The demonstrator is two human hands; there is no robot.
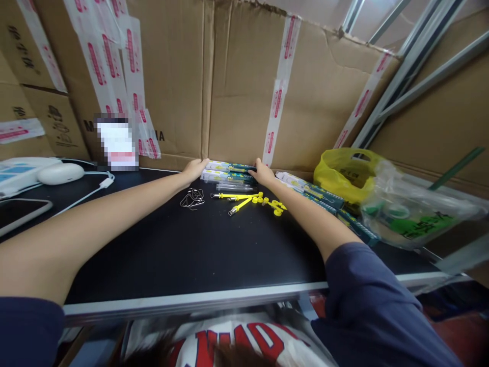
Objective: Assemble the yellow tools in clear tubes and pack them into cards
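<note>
My left hand [194,171] and my right hand [263,174] are at opposite ends of long, thin printed boxes [228,176] stacked at the back of the black table. Each hand is closed on its end of the stack; some fingers are hidden behind it. Just in front lie clear plastic tubes [237,187]. Yellow sticks with metal ends [241,205] and small yellow round pieces [278,208] lie loose nearby. To their left is a tangle of bent metal hooks [192,199]. More printed boxes [324,196] rest beyond my right forearm.
A tall taped cardboard box [240,102] walls off the table's back. On the right stand a yellow plastic bag [336,171] and a clear bag [416,214] with a green straw. A lit phone [116,142], another phone [23,214], a white case [61,174] and cables occupy the left.
</note>
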